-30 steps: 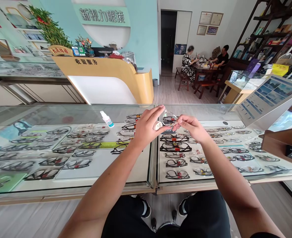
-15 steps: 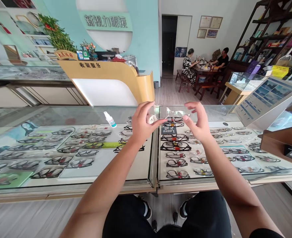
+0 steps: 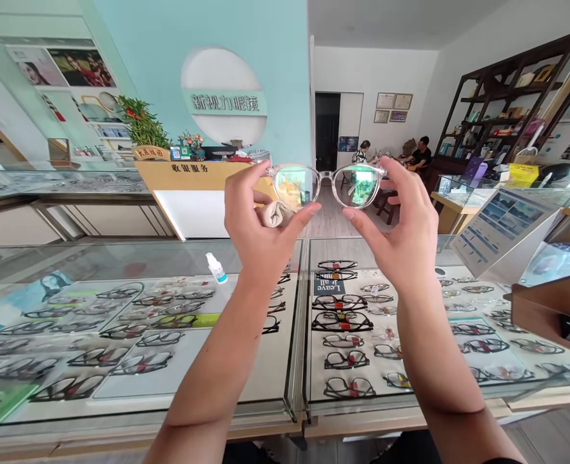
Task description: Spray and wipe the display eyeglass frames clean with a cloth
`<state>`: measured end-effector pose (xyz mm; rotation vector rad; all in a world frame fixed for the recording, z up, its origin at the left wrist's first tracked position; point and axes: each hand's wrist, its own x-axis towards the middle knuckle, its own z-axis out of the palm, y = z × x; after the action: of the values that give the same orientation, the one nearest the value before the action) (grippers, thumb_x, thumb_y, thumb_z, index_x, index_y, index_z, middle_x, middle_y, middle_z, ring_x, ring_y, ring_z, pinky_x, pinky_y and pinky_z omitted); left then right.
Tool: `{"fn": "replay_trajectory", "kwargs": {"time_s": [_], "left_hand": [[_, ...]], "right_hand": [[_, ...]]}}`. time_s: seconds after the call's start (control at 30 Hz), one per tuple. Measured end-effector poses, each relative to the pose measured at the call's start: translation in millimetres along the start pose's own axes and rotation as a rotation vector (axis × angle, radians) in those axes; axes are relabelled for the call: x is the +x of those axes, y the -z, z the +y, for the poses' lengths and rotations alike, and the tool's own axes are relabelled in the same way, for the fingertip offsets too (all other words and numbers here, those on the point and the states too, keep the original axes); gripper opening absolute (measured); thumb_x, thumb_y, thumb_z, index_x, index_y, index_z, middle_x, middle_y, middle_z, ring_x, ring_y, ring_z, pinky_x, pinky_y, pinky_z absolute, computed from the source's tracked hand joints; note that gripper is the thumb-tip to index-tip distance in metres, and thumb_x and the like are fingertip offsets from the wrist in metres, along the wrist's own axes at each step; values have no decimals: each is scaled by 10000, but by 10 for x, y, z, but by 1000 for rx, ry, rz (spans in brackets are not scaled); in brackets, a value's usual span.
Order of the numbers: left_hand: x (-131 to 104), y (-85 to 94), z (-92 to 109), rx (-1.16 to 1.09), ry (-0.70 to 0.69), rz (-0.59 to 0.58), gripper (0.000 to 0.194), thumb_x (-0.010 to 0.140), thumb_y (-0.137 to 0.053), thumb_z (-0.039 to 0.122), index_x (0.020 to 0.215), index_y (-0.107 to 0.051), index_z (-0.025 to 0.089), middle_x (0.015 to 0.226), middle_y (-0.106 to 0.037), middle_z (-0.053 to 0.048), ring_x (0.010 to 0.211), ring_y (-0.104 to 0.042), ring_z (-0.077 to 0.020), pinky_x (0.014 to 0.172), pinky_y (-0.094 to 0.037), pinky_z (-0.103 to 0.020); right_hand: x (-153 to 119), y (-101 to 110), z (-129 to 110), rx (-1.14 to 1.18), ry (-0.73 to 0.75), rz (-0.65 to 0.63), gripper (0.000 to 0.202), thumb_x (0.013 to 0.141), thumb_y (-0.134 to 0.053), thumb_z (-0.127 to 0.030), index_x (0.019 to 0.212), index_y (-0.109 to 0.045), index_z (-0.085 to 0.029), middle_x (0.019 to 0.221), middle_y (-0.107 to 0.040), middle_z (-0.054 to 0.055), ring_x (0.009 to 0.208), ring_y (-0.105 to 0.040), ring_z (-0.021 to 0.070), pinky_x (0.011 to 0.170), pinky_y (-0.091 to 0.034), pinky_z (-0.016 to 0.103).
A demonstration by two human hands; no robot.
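A pair of clear-framed eyeglasses is held up above the counter, its lenses catching green reflections. My left hand pinches one end of the frame between thumb and fingers. Tucked in that same hand is a rolled beige cloth. At the other end of the frame, my right hand grips with fingers at the top corner and the thumb by the lens bottom. Below and to the left, a small white spray bottle stands on the glass.
Under the glass top of the display counter lie several rows of eyeglasses. A printed display board and a brown wooden stand are at the right. Beyond are a reception desk and two seated people.
Both hands have raised the eyeglasses toward the camera, and the lenses now face it. My view has tilted upward. The spray bottle stays on the counter.
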<state>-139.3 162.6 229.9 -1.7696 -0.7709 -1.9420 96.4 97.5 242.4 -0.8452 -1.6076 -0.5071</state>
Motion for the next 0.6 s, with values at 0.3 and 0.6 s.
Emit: {"fn": "replay_trajectory", "kwargs": {"time_s": [0.3, 0.6], "left_hand": [[-44, 105, 122, 53, 19, -116, 774, 949, -944, 575, 1594, -619, 298, 1436, -705, -111, 867, -671, -169, 742, -605, -340], [-27, 101, 59, 26, -25, -160, 736, 946, -963, 452, 1584, -633, 291, 1426, -710, -110, 860, -674, -155, 640, -540, -278]], "right_hand": [[-74, 30, 14, -151, -101, -68, 758, 1121, -683, -638, 1765, -512, -276, 1539, -761, 176, 1376, -735, 398, 1100, -677, 632], [-67, 22, 52, -143, -164, -134, 786, 1123, -670, -621, 1798, -488, -262, 1600, -741, 183, 1421, -726, 417, 1132, -664, 657]]}}
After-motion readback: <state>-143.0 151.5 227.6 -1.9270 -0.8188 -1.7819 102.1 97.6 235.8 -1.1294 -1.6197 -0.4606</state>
